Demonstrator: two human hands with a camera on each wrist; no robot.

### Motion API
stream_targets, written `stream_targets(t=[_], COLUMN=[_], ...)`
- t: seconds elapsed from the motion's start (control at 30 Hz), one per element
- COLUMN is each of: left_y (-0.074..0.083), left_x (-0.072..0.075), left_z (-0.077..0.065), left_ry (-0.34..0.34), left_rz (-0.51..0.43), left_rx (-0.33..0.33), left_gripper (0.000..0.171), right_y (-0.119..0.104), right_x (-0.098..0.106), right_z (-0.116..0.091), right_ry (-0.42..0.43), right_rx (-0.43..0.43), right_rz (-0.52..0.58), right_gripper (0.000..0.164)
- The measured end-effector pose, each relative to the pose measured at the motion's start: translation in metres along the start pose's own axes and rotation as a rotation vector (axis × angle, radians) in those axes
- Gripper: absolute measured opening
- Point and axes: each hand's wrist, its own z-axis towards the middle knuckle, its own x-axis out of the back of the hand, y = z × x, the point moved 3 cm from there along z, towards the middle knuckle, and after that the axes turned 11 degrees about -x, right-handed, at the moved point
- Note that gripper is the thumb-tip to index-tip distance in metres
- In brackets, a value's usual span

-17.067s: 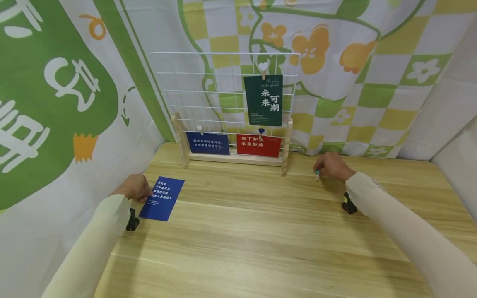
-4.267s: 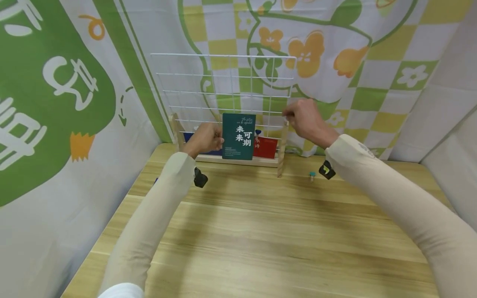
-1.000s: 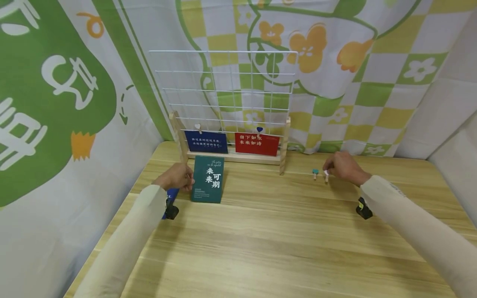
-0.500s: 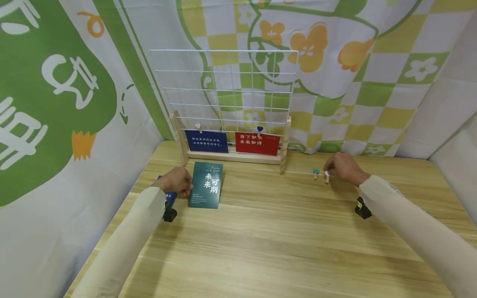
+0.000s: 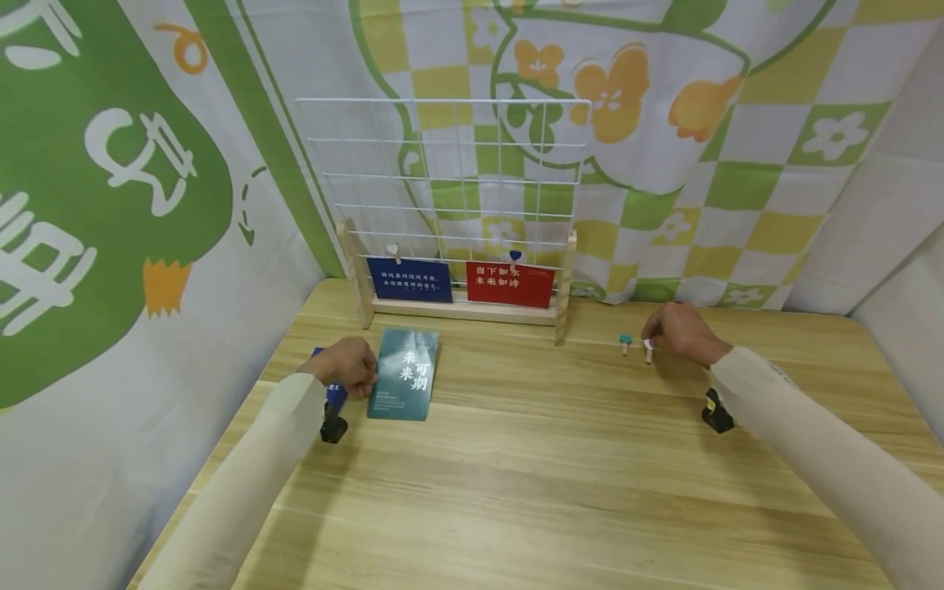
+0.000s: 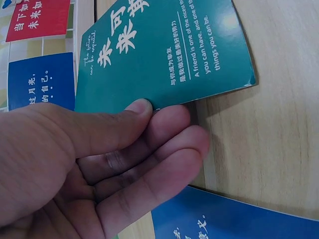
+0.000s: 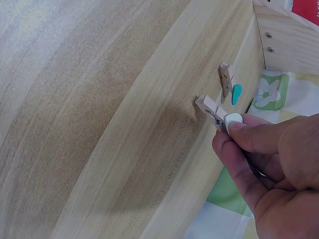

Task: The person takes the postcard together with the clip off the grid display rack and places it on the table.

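Observation:
My left hand (image 5: 347, 365) pinches the edge of a green card (image 5: 404, 377) with white lettering between thumb and forefinger. In the left wrist view the card (image 6: 164, 55) is tilted, with a shadow on the table beside it. Partly under that hand lies a blue card (image 5: 336, 397), on the table. At the right my right hand (image 5: 682, 332) pinches a small wooden clothespin (image 7: 212, 110) by its white end; its tip is at or just above the tabletop. Beside it lies a second clothespin (image 5: 625, 344) with a teal heart.
A white wire grid rack with a wooden base (image 5: 465, 310) stands at the back. Clipped low on it are a blue card (image 5: 409, 281) and a red card (image 5: 510, 285). A patterned curtain (image 5: 664, 164) hangs behind the wooden table (image 5: 516, 459).
Earlier the green card was clipped on the rack, then was held before it. Over the last second my left hand has lowered it leftward and nearer. My right hand has stayed with the white-ended clothespin.

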Motion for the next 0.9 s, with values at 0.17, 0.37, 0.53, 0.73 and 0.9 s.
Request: stream_targets(t=[0.17, 0.37, 0.53, 0.73, 0.9], left_y=[-0.0018, -0.0011, -0.0013, -0.0022, -0.0035], left_x=[-0.0022, -0.0035, -0.0039, -0.0046, -0.0055], left_z=[0.0004, 0.0002, -0.0007, -0.0005, -0.0005], left_ry=[-0.042, -0.081, -0.101, -0.104, -0.117], left_rz=[-0.006, 0.004, 0.010, 0.011, 0.032], left_rx=[0.013, 0.022, 0.034, 0.048, 0.067], left_gripper=[0.017, 0.017, 0.017, 0.017, 0.017], right_y=[0.0016, -0.0008, -0.0011, -0.0005, 0.0003], right_x=[-0.0006, 0.0002, -0.0006, -0.0032, -0.0054], right_z=[0.0003, -0.0006, 0.0007, 0.0010, 0.0019], right_ry=[0.001, 0.008, 0.008, 0.012, 0.011], right_rx=[-0.014, 0.000, 0.001, 0.002, -0.005], right_rz=[0.009, 0.005, -0.006, -0.028, -0.034], right_gripper=[0.008, 0.009, 0.010, 0.009, 0.010])
